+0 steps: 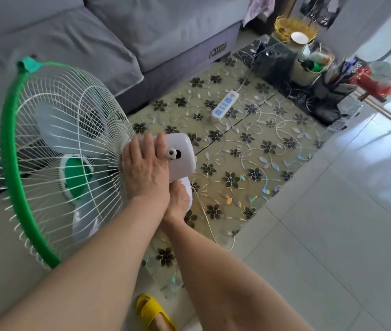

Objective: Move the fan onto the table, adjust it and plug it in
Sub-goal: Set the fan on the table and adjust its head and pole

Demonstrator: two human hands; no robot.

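The fan [53, 149] has a white wire cage with a green rim, pale blades and a white motor housing [181, 156]. It stands at the near left of the low table [273, 149], which has a flowered top. My left hand [145, 173] lies over the front of the motor housing, fingers wrapped on it. My right hand [177, 201] grips the white neck just under the housing. The fan's thin white cord [210, 225] trails down toward the floor. A white power strip [225, 105] lies on the table further back.
A grey sofa [108, 39] runs along the left and back. At the table's far end stand a yellow wire basket [295, 28], a tub of items [311, 65] and dark holders. A metal pole [387, 115] crosses at right. My foot in a yellow slipper [152, 311] is on the tiled floor.
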